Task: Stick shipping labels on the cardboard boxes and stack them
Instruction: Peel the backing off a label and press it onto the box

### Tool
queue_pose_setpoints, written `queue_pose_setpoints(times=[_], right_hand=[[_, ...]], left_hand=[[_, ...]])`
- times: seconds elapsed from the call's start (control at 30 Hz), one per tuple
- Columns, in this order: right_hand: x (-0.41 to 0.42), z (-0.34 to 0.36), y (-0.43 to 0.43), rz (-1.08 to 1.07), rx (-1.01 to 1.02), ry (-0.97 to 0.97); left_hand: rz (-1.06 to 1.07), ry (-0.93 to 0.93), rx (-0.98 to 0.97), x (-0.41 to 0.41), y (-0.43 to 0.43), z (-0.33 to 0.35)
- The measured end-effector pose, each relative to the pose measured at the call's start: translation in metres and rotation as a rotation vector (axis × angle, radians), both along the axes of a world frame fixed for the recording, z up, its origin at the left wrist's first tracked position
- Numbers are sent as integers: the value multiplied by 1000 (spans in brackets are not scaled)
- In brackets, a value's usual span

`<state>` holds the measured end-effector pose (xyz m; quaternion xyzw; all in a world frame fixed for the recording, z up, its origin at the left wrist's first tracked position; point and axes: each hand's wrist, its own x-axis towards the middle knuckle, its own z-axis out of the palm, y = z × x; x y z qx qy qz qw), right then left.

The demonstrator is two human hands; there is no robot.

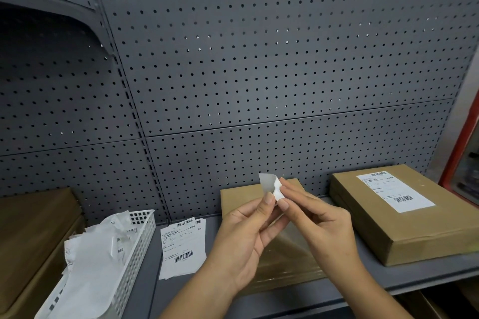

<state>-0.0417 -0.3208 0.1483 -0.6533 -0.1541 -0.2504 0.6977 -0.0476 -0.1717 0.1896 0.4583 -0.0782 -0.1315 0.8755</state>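
Note:
My left hand (245,238) and my right hand (315,217) meet above a flat cardboard box (241,198) on the grey shelf. Together they pinch a white shipping label (277,190), whose backing sheet (267,181) curls away at the top corner. The box below has no label on the part that shows, and clear tape crosses its near end. To the right stands a stack of cardboard boxes (414,230); the top one carries a stuck label (394,190). A small pile of loose labels (182,247) lies on the shelf to the left of my hands.
A white plastic basket (141,238) at the left holds several crumpled backing sheets. More cardboard boxes (33,228) lie at the far left. A grey pegboard wall (259,72) backs the shelf (425,274). A red frame (461,142) stands at the right edge.

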Motion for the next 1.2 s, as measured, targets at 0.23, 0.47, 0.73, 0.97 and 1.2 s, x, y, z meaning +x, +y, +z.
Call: queue_pose_setpoints(times=[0.23, 0.47, 0.73, 0.97, 1.2], right_hand=[[-6, 2, 2, 20, 22, 3], [-10, 3, 3, 31, 22, 3], [-14, 7, 2, 10, 6, -32], [-18, 7, 3, -5, -25, -24], [-21, 9, 4, -53, -75, -26]], left_hand=[[26, 0, 1, -1, -3, 0], [25, 23, 15, -4, -3, 1], [39, -3, 35, -8, -5, 3], [82, -35, 108, -7, -3, 2], [157, -150, 219, -8, -3, -1]])
